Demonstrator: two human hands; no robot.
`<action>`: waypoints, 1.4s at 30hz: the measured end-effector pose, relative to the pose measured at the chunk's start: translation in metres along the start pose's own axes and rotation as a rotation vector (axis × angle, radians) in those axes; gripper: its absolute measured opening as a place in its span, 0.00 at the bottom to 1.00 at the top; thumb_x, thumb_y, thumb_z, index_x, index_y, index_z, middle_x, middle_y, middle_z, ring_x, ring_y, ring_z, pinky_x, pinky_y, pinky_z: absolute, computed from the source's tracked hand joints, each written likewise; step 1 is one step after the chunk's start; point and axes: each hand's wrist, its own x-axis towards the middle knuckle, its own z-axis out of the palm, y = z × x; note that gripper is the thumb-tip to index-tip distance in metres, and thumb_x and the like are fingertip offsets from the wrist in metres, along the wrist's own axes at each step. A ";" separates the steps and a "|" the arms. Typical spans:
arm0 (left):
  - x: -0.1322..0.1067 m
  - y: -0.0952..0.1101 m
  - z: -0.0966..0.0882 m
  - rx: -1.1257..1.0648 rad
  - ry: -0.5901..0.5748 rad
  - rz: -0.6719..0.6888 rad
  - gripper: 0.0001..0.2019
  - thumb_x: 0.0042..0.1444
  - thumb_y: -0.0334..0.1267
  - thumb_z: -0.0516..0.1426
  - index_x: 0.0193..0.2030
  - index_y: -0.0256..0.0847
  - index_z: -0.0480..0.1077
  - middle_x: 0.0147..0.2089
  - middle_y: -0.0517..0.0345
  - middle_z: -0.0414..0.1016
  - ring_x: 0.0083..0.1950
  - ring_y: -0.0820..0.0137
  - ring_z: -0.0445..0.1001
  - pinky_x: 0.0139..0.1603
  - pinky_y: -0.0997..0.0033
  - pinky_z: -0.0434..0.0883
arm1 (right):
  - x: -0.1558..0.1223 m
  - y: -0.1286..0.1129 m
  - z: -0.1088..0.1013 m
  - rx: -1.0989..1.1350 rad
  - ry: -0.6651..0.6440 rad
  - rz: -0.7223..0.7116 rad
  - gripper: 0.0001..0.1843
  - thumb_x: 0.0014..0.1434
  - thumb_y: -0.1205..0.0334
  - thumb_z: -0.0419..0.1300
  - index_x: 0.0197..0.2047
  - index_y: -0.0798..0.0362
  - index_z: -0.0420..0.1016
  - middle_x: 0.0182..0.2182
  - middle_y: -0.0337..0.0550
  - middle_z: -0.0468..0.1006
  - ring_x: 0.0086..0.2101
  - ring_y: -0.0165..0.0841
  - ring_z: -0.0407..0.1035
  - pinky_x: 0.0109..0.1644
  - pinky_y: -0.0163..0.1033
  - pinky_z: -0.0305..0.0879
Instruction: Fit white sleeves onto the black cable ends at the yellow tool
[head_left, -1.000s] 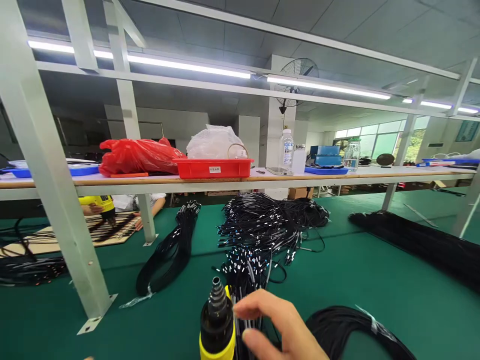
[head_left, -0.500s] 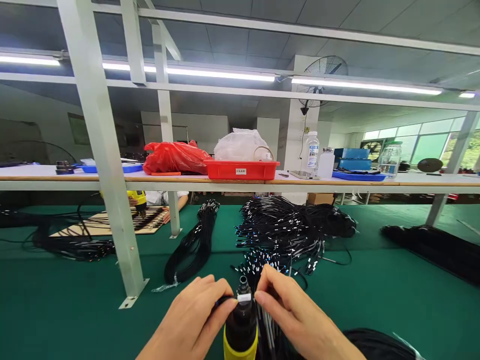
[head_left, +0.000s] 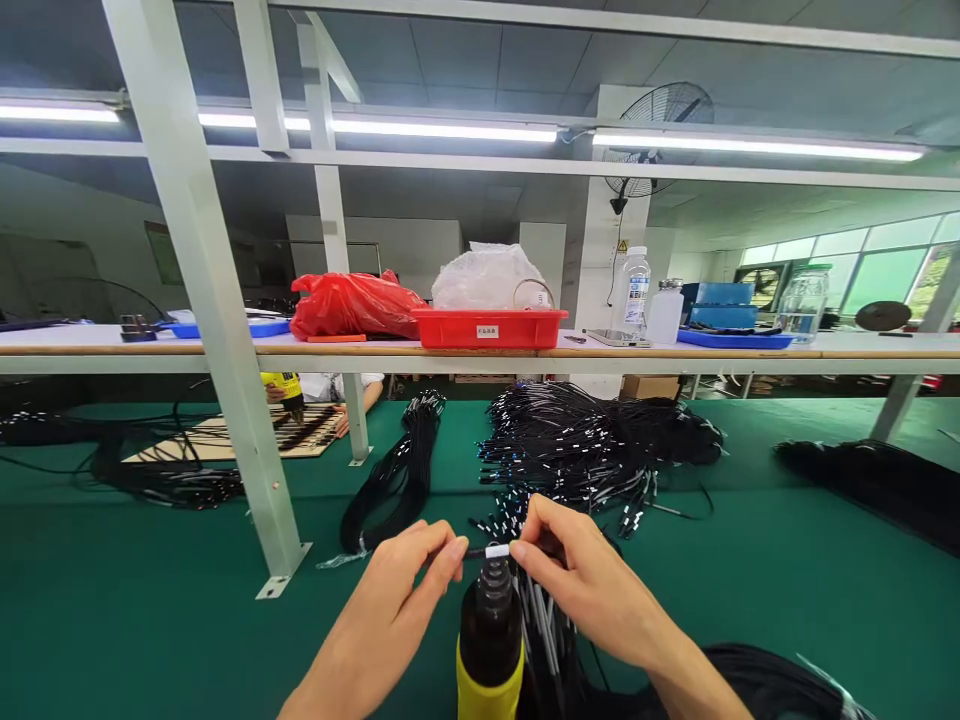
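Observation:
A thin black cable (head_left: 475, 553) with a white sleeve (head_left: 496, 551) on it stretches level between my two hands. My left hand (head_left: 401, 590) pinches the cable between thumb and forefinger, left of the sleeve. Thumb and forefinger of my right hand (head_left: 592, 580) close on the cable at the sleeve's right end. Directly below stands a yellow and black heat gun (head_left: 491, 640), upright, its nozzle pointing up; the sleeve is over the nozzle's mouth. Whether they touch I cannot tell.
Black cables with white-tipped ends (head_left: 570, 440) lie heaped behind my hands. A looped cable bundle (head_left: 397, 470) is left of them, another bundle (head_left: 862, 490) far right. A metal post (head_left: 217, 300) rises at left. Across the table, a person's hand (head_left: 342, 422) is near another yellow heat gun (head_left: 285, 390).
Both hands have lifted the cable, so the white sleeve moved from in front of the nozzle to above its mouth. My right fingertips have come up against the sleeve's end.

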 end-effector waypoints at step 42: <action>0.011 -0.004 0.000 -0.043 0.048 0.011 0.22 0.64 0.54 0.44 0.24 0.42 0.58 0.24 0.65 0.62 0.27 0.71 0.61 0.29 0.72 0.57 | 0.008 0.010 0.000 -0.045 0.025 -0.045 0.11 0.61 0.62 0.55 0.30 0.54 0.75 0.28 0.39 0.75 0.28 0.30 0.65 0.31 0.34 0.58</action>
